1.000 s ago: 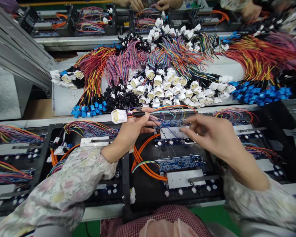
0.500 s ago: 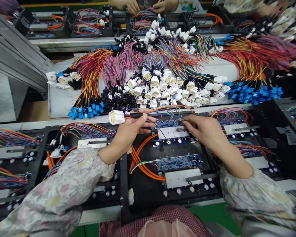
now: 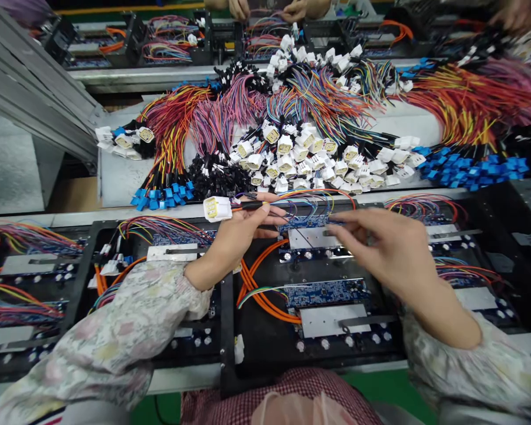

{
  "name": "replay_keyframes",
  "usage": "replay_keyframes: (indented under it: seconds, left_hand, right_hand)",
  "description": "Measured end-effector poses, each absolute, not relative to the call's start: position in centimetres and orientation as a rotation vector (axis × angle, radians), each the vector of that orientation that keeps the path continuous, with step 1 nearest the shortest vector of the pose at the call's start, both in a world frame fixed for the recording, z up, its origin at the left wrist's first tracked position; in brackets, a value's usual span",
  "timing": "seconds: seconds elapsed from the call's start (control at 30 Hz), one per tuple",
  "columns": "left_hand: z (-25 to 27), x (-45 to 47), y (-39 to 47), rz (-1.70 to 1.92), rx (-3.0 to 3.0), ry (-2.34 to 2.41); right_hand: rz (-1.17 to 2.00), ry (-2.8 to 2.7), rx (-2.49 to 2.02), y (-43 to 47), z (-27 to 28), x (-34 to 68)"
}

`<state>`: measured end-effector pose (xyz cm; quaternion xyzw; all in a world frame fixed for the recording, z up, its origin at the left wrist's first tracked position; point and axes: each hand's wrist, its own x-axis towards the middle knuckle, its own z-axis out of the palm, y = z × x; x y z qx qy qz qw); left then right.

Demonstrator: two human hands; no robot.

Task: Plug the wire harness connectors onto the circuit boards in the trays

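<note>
My left hand is closed around a bundle of thin wires behind a white connector, just above the far edge of a black case. Coloured wires arch from that hand toward the upper blue circuit board; one thin black wire hangs down across the board's silver plate. Over the right end of this plate hovers my right hand, slightly blurred, thumb and fingers apart with nothing visible between them. A lower circuit board lies nearer to me, with thick orange cables at its left.
Bundled wire harnesses with white connectors and blue connectors cover the shelf beyond the case. More wired cases stand left and right. A metal post rises at left. Across the bench, another person's hands work.
My right hand has drawn back right and toward me from the upper board's wires, its fingers spreading. My left hand keeps hold of the wires. The whole view has shifted slightly.
</note>
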<state>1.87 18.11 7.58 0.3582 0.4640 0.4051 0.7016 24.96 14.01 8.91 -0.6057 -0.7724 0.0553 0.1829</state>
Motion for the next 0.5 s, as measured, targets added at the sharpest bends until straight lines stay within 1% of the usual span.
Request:
replay_keyframes:
  seconds: [0.13,0.23,0.5]
  left_hand:
    - [7.6,2.0,18.1,0.914,0.808,1.050]
    - [7.8,1.9,18.0,0.906,0.811,1.071]
    - [7.7,1.7,18.0,0.889,0.847,1.088]
  right_hand:
    - [0.294,-2.343,-1.592,14.1,9.4,22.5]
    - [0.338,-2.299,-1.576,15.7,8.2,22.2]
    - [0.255,-2.391,-1.613,17.5,5.4,21.9]
